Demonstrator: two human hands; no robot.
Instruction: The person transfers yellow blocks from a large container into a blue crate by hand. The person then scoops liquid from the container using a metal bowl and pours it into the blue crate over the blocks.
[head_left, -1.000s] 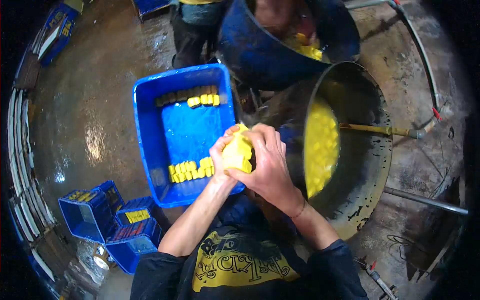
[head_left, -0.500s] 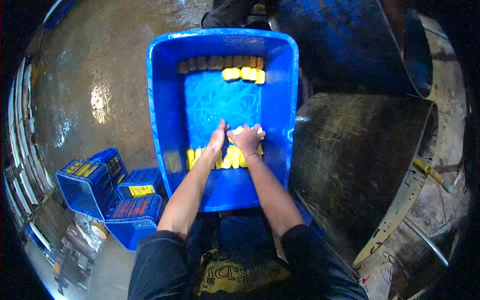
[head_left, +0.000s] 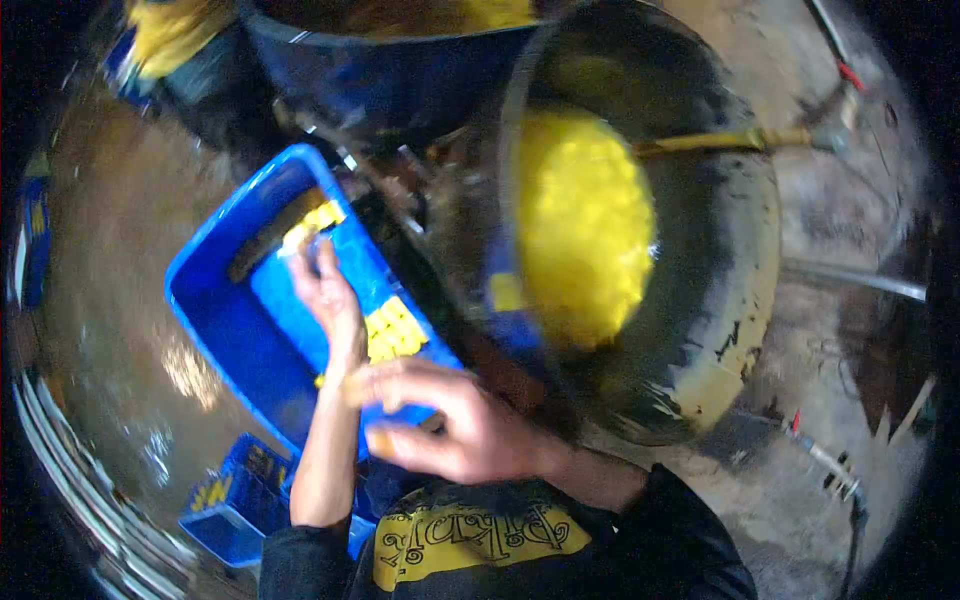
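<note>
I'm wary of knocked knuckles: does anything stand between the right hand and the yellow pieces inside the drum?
Yes: the drum's rim, on its left side in the picture, lies between the right hand and the yellow pieces. A blurred blue-and-yellow patch shows beside it; I can't tell what that is.

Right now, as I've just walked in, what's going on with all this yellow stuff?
A person is working bare-handed at a blue tub. Their left hand reaches over it toward a short row of yellow pieces at the far end; blur hides whether it touches them. The right hand is open near the tub's closer end, with nothing visible in it. More pieces lie in the tub, and a big drum beside it holds a yellow mass.
</note>
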